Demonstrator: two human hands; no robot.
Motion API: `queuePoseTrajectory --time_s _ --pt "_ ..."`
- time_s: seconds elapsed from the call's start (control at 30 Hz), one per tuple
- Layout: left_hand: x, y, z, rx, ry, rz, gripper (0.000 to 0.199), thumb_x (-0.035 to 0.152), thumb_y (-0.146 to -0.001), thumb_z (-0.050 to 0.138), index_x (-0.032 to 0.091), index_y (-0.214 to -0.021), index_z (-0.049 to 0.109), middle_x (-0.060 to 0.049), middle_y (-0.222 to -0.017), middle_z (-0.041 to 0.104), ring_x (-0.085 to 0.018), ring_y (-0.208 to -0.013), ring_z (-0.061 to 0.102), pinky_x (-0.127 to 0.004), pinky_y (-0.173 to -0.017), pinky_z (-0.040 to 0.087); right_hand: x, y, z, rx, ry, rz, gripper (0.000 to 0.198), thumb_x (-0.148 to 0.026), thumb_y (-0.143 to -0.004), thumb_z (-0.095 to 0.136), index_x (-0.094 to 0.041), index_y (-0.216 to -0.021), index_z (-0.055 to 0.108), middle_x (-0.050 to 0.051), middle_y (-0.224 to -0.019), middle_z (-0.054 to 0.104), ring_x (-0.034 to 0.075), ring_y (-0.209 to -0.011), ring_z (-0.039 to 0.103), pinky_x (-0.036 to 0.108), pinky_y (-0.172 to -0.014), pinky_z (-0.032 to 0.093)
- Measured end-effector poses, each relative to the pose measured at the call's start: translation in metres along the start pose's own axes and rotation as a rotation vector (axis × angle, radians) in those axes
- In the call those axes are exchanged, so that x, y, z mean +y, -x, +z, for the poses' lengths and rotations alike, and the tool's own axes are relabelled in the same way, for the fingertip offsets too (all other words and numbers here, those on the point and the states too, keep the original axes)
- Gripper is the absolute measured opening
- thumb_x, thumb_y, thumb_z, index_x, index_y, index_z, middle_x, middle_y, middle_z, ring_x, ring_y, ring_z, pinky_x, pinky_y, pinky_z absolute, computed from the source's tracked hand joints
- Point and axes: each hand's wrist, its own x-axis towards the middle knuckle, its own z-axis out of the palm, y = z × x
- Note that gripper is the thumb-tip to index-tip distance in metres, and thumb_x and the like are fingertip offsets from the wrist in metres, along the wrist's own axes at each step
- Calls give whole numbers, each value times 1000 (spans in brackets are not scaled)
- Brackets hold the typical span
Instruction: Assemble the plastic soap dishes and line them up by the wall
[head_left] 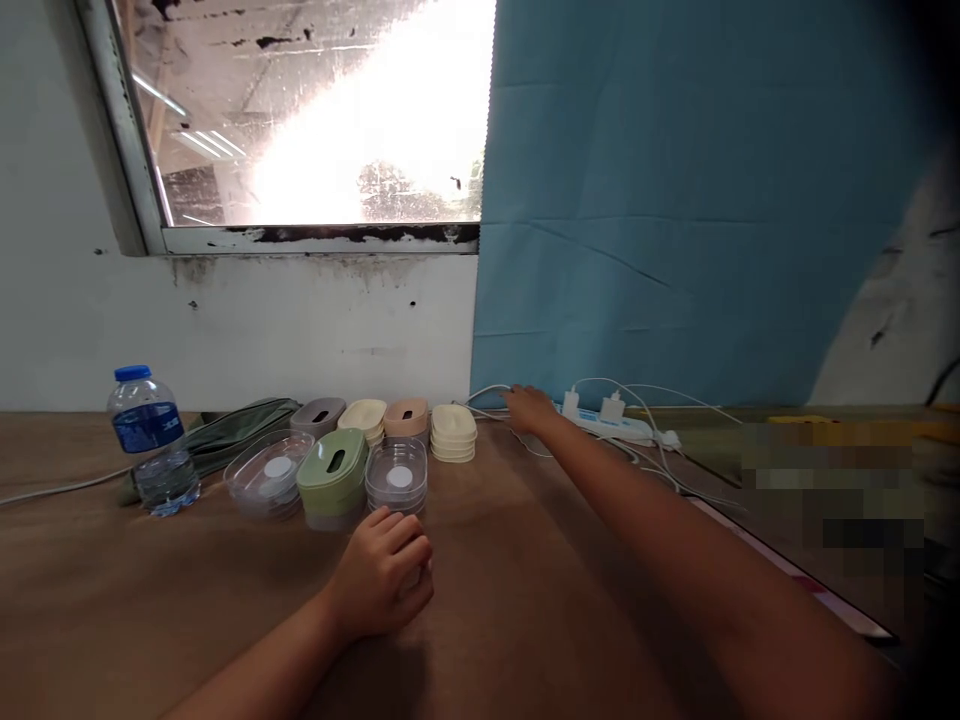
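My right hand [529,408] reaches far forward to the foot of the blue sheet, its fingers bent down around a white cable [487,390]. Just right of it lies a white power strip [626,428] with chargers plugged in. Nearer to me, my left hand [386,572] rests on the brown tabletop with curled fingers; its palm is hidden. Beyond that hand stand clear stacked containers [397,475] and a container with a green lid [334,470]. Behind are cream lids or trays in a stack [453,433], and containers with peach [406,417], cream [363,415] and grey [317,415] lids.
A clear tub [266,475] and a water bottle with a blue cap [154,440] stand at the left, before a dark green bag [240,432]. Loose white cables run along the wall. A flat, pink-edged device [795,575] lies at the right, beside a blurred-out patch.
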Motion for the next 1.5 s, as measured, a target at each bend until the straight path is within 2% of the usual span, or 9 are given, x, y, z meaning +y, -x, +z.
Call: queuePoseTrajectory --time_s 0.23,0.37,0.53,0.67,0.77,0.87,1.03,1.33,1.5 --pt "2 -1 2 -34 -18 1 11 14 -75 44 18 -66 47 -2 -65 51 -14 -58 43 -28 -57 33 36 47 50 18 71 306 37 -35 -84 52 -13 -115 48 12 -115 51 24 -101 52 43 -84 42" --pt "5 -3 4 -58 -45 9 13 12 -76 43 18 -65 46 -1 -62 50 -14 -57 42 -28 -56 33 33 51 69 90 25 353 51 -36 -79 56 -9 -121 43 23 -121 46 35 -111 44 44 -88 36" --pt "13 -10 10 -93 -61 -31 12 12 -75 42 18 -65 46 -1 -63 50 -14 -58 43 -28 -57 34 30 51 81 151 -43 408 53 -34 -80 51 -9 -125 37 23 -130 36 38 -121 31 46 -93 29" --pt "28 -21 20 -123 -6 -187 9 12 -74 43 18 -68 46 -1 -68 51 -15 -63 46 -28 -59 35 29 56 84 169 -119 416 51 -32 -80 51 -11 -124 38 20 -131 35 37 -123 28 44 -96 26" --pt "39 -30 29 -152 10 -203 6 12 -71 45 18 -68 46 -1 -68 50 -15 -63 46 -27 -59 34 23 69 80 192 -188 409 50 -29 -78 52 -12 -124 39 19 -131 35 36 -122 29 44 -96 25" --pt "43 -35 34 -189 -30 -107 6 13 -70 45 18 -67 45 -1 -68 50 -15 -62 45 -28 -59 32 15 87 71 230 -257 373 48 -24 -75 54 -10 -119 42 18 -127 38 34 -121 30 44 -96 25" --pt "40 -33 30 -237 -91 -41 7 15 -72 43 18 -66 46 -1 -68 52 -15 -62 45 -29 -60 31 7 122 49 266 -374 231 38 -24 -67 58 -13 -102 50 11 -107 50 25 -105 44 33 -92 32" --pt "33 -31 18 -237 95 -226 4 16 -72 46 18 -74 48 -3 -78 53 -18 -73 48 -31 -68 38 -8 170 12 221 -537 26 30 -24 -59 61 -18 -84 46 4 -93 49 19 -86 50 26 -74 39" --pt "31 -26 22 -213 246 -326 36 15 -68 50 17 -104 44 -9 -107 50 -23 -102 45 -38 -89 37 -21 180 -14 84 -496 -87 32 -25 -54 65 -19 -79 46 2 -87 48 15 -71 49 23 -60 35"
